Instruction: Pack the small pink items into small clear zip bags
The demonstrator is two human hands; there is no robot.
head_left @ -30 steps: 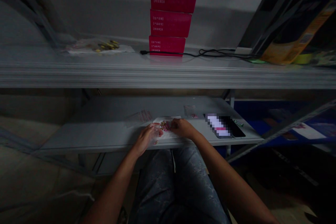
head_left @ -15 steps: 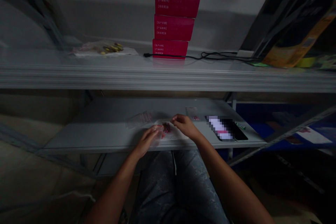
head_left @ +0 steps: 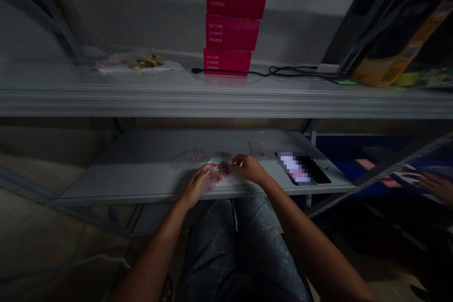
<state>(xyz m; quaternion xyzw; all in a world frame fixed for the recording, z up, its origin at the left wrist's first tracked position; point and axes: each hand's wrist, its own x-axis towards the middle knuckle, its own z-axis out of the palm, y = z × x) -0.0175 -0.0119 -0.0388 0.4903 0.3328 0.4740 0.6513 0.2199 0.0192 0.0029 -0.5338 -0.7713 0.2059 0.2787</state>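
On the lower grey shelf (head_left: 141, 174) lies a white sheet (head_left: 231, 178) with a small heap of pink beads (head_left: 222, 168). My left hand (head_left: 198, 185) is closed on a small clear plastic bag (head_left: 212, 177) just left of the heap. My right hand (head_left: 249, 168) rests right of the heap, its fingers pinched together near the beads; what they hold is too small to make out.
More clear bags (head_left: 189, 156) lie behind, and one bag with pink beads (head_left: 260, 152) to the right. A phone (head_left: 300, 170) lies at the right. The upper shelf carries three stacked magenta boxes (head_left: 231, 21), a black cable (head_left: 283, 72), yellow beads (head_left: 146, 62). Another person's hand (head_left: 437, 186) shows far right.
My right hand shifted slightly back and forth beside the bead heap. My left hand kept hold of the bag. Another person's hand has come into view at the far right.
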